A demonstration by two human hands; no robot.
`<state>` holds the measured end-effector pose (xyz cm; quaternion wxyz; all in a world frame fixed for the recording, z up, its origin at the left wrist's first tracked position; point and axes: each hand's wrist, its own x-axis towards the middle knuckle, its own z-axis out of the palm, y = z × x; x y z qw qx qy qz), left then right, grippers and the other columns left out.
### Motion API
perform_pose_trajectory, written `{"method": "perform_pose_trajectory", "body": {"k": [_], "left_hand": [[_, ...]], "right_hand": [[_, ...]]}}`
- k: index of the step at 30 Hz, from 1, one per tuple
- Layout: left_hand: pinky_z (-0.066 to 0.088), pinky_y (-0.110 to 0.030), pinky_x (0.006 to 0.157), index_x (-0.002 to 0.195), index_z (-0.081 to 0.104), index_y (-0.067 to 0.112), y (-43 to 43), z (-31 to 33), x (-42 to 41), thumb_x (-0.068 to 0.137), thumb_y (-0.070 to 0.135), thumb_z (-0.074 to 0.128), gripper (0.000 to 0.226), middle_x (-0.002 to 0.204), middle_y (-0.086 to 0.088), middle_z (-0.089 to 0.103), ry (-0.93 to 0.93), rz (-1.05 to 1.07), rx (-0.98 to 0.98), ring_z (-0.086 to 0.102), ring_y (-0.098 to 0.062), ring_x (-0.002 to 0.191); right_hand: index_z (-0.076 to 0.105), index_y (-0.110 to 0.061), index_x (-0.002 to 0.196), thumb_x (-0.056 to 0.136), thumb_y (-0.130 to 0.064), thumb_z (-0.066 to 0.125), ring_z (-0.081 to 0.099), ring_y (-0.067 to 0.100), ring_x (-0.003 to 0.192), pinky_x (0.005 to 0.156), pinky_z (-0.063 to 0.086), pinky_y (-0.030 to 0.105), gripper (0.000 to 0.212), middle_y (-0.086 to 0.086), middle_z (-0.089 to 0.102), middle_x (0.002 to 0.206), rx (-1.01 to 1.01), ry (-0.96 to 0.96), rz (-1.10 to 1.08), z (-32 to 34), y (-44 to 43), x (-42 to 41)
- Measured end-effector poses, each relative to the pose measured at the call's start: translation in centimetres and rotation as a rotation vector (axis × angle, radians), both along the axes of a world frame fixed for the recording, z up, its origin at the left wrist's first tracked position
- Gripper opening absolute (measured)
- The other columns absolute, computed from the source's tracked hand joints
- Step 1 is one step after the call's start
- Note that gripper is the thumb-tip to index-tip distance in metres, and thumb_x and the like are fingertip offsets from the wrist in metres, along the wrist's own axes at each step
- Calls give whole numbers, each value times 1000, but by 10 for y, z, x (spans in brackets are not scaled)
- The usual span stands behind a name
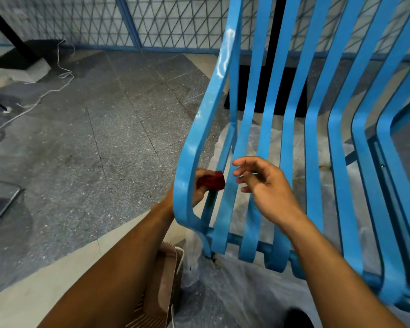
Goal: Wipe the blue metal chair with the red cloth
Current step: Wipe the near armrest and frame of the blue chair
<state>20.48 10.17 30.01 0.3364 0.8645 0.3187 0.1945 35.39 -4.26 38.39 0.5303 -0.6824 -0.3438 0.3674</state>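
The blue metal chair of curved slats fills the right half of the view. My left hand reaches in from under the left armrest and grips the bunched red cloth, holding it just inside the armrest by the leftmost seat slat. The armrest bar hides most of this hand. My right hand hovers over the seat slats just right of the cloth, fingers spread and relaxed, holding nothing.
Clear plastic sheeting lies on the floor under the chair. A brown ridged object lies beside my left forearm. A white cord trails over the grey tiled floor at left. A mesh fence runs along the back.
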Motion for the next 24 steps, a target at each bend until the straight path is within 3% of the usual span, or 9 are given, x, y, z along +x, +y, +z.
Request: {"method": "perform_pose_trajectory", "body": {"k": [4, 7, 9, 12, 15, 19, 21, 24], "left_hand": [[41, -1, 89, 118, 73, 5, -2, -3, -2, 77, -13, 67, 45, 112, -5, 65, 281, -182, 10, 61, -5, 100], [35, 9, 79, 117, 70, -6, -3, -7, 0, 75, -25, 59, 48, 124, -19, 62, 336, -214, -83, 66, -20, 105], [34, 10, 76, 120, 67, -8, -3, 0, 2, 74, -27, 56, 51, 125, -17, 61, 384, -256, -129, 64, -27, 110], [36, 6, 75, 126, 64, -6, 3, 9, -3, 72, -28, 55, 59, 114, -4, 55, 489, -372, -204, 54, -16, 102], [44, -5, 79, 126, 66, 2, 8, 7, -8, 76, -21, 60, 55, 114, -5, 62, 581, -438, -238, 57, -14, 101], [44, 0, 66, 127, 64, 5, 18, 14, -11, 86, -14, 61, 45, 103, 6, 63, 654, -389, -421, 64, 7, 79], [46, -2, 64, 127, 62, 3, 25, 18, -13, 89, -12, 61, 41, 99, 8, 64, 546, -336, -471, 64, 17, 73], [53, -13, 54, 121, 61, 5, 28, 13, -17, 89, -5, 67, 34, 90, -1, 67, 294, -48, -699, 70, 2, 65]], "right_hand": [[69, -20, 108, 100, 4, 42, 67, 15, 92, 89, 54, 44, 37, -3, 69, 96, -14, 8, 16, -1, 2, -3], [69, -20, 109, 100, 4, 42, 67, 13, 90, 89, 54, 44, 37, -5, 69, 95, -23, 9, 22, -2, 2, -4], [69, -21, 108, 101, 3, 42, 66, 10, 89, 90, 54, 42, 37, -5, 69, 95, -30, 7, 28, -2, 1, -4], [69, -25, 105, 101, 3, 42, 66, 10, 89, 90, 55, 43, 40, -5, 69, 96, -26, 1, 22, -1, -1, -1], [69, -29, 102, 101, 3, 42, 67, 12, 90, 87, 54, 48, 42, -4, 69, 96, -22, 4, 12, 0, -3, 1], [69, -26, 104, 101, 4, 42, 67, 20, 95, 88, 54, 48, 41, -3, 69, 97, -16, 14, 15, 1, -3, 0], [69, -25, 106, 101, 4, 42, 67, 20, 94, 89, 54, 46, 40, -2, 69, 97, -15, 19, 18, 1, -3, 0], [69, -24, 106, 101, 3, 43, 67, 19, 94, 88, 55, 43, 39, -3, 69, 98, -18, 21, 19, 0, -2, 0]]}}
